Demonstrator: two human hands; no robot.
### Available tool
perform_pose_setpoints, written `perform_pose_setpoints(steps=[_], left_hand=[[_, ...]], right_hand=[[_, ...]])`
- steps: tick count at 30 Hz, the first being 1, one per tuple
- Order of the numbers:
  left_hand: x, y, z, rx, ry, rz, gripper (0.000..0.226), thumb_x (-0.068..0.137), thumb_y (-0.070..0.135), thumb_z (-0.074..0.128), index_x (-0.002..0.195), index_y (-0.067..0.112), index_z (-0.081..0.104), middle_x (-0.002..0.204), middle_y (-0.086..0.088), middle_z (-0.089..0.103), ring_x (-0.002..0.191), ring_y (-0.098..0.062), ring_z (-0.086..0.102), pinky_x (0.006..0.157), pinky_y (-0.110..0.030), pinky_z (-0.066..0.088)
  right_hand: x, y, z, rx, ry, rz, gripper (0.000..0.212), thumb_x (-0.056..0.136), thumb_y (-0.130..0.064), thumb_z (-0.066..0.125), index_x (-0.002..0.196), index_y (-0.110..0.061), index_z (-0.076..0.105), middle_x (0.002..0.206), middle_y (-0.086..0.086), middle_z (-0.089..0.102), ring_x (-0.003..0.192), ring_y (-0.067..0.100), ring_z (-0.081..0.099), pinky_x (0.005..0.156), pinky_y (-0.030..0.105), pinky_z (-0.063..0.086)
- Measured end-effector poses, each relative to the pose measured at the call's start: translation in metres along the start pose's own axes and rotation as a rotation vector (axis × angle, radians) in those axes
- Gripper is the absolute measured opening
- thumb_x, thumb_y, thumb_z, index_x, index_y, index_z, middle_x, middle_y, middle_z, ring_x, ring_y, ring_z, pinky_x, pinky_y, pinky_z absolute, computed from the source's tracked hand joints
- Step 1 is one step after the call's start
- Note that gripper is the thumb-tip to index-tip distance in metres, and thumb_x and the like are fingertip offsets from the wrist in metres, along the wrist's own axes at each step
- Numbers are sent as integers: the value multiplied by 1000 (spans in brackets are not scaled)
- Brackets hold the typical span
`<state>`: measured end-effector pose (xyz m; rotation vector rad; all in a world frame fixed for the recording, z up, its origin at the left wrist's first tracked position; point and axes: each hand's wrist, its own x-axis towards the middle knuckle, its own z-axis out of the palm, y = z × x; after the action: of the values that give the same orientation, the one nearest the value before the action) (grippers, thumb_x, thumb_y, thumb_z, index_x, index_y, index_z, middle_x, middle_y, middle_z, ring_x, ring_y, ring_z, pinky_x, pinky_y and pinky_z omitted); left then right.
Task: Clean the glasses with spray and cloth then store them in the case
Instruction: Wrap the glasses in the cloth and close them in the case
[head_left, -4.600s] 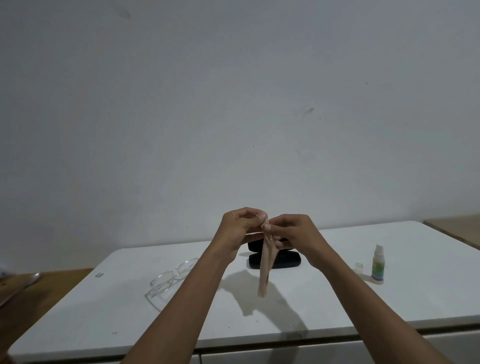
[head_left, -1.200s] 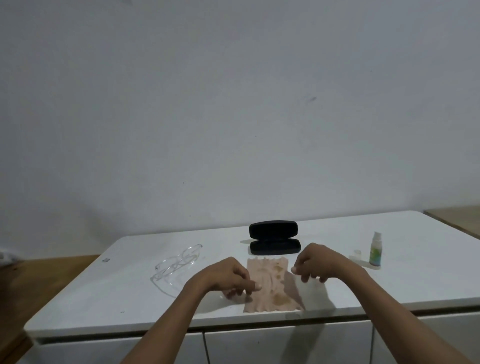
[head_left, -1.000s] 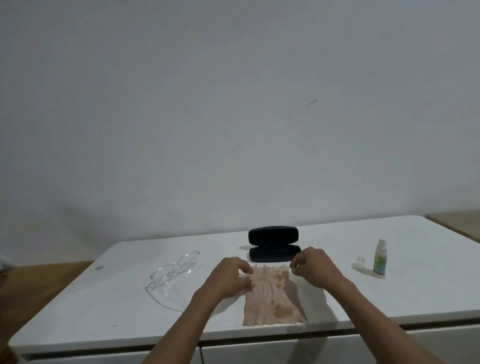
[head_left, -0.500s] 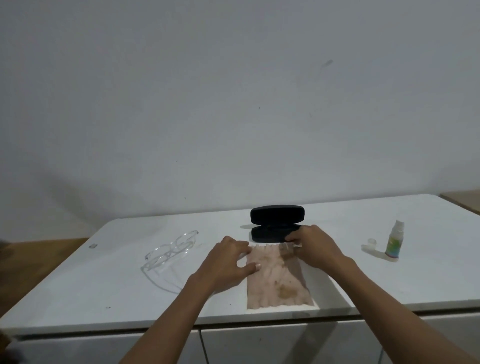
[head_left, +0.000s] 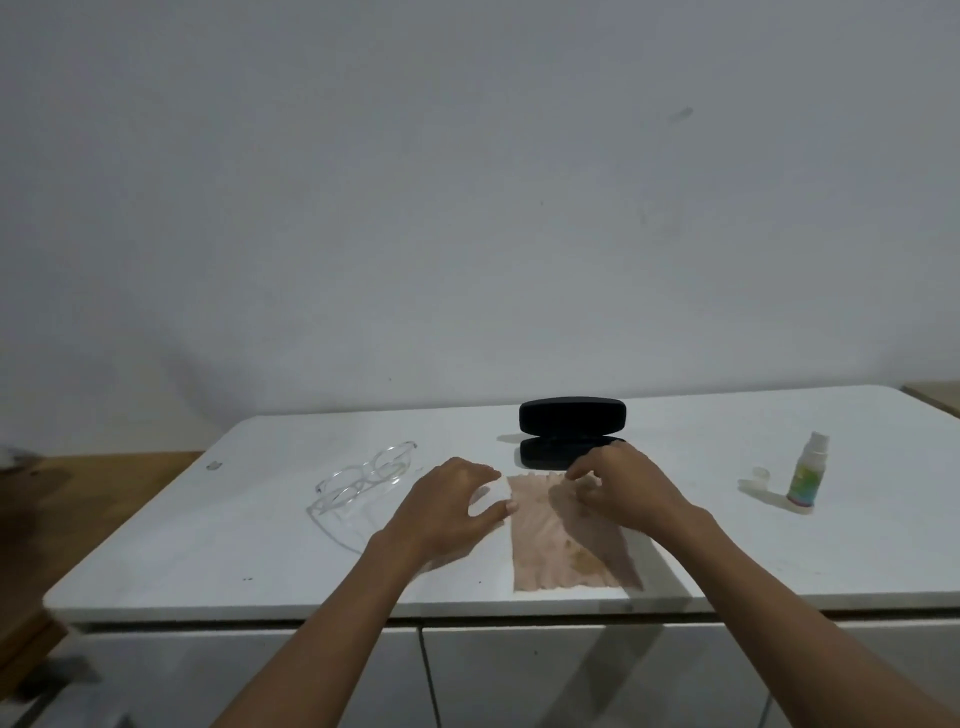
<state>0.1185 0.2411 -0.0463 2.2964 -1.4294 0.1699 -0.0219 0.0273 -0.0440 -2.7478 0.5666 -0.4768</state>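
Observation:
A pink, stained cloth (head_left: 550, 545) lies spread flat near the front edge of the white table (head_left: 208, 561). My left hand (head_left: 447, 509) hovers at the cloth's far left corner with fingers spread, the thumb touching its edge. My right hand (head_left: 623, 493) is curled over the cloth's far right corner, fingertips pinched at the edge. Clear-framed glasses (head_left: 363, 480) lie left of my left hand. Just behind the cloth stands the black case (head_left: 571, 418), open. The spray bottle (head_left: 805, 473) stands upright at the right, uncapped.
A small clear cap (head_left: 761, 474) sits beside the spray bottle. A wooden surface (head_left: 78, 499) adjoins the table on the left. White cabinet doors (head_left: 519, 675) run below the front edge. A plain wall rises behind the table.
The cloth, held hanging in the air earlier, now lies spread on the table. Since half a second ago my left hand has opened and lifted off the cloth; the right stays at the far corner.

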Motion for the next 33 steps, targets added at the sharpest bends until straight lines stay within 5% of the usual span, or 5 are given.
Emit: perform_pose_setpoints(steps=[7, 12, 23, 29, 33], left_hand=[[-39, -50, -42, 76, 377, 28, 20, 90, 25, 65, 105, 17, 76, 103, 3, 77, 100, -22, 69, 85, -38, 56], [-73, -93, -62, 211, 430, -20, 40, 72, -3, 63, 106, 15, 74, 101, 2, 73, 95, -24, 65, 78, -38, 56], [-84, -138, -57, 342, 421, 34, 21, 69, 13, 87, 86, 19, 77, 96, 1, 69, 80, -23, 61, 60, -31, 51], [-78, -148, -49, 330, 492, 79, 12, 76, 7, 83, 80, 12, 73, 90, -3, 68, 77, -23, 62, 47, -31, 51], [-71, -148, -51, 244, 610, 72, 7, 83, 3, 73, 88, 8, 74, 83, -4, 73, 72, -25, 66, 55, -38, 57]], right_hand=[[22, -86, 30, 98, 66, -164, 20, 91, -28, 71, 108, -23, 79, 102, -7, 77, 96, 12, 68, 79, 29, 53], [42, -145, 53, 70, 79, -230, 24, 94, -29, 66, 116, -26, 74, 101, -8, 75, 107, 17, 61, 79, 33, 49], [80, -187, 95, -62, 94, -274, 33, 93, -26, 65, 126, -31, 67, 108, -1, 69, 110, 23, 56, 69, 31, 41], [85, -182, 104, -15, 166, -256, 21, 98, -23, 62, 112, -24, 77, 99, 1, 71, 106, 25, 56, 69, 36, 50], [83, -178, 95, 94, 288, -237, 16, 94, -19, 69, 104, -25, 80, 96, 3, 67, 103, 28, 57, 66, 40, 52]])
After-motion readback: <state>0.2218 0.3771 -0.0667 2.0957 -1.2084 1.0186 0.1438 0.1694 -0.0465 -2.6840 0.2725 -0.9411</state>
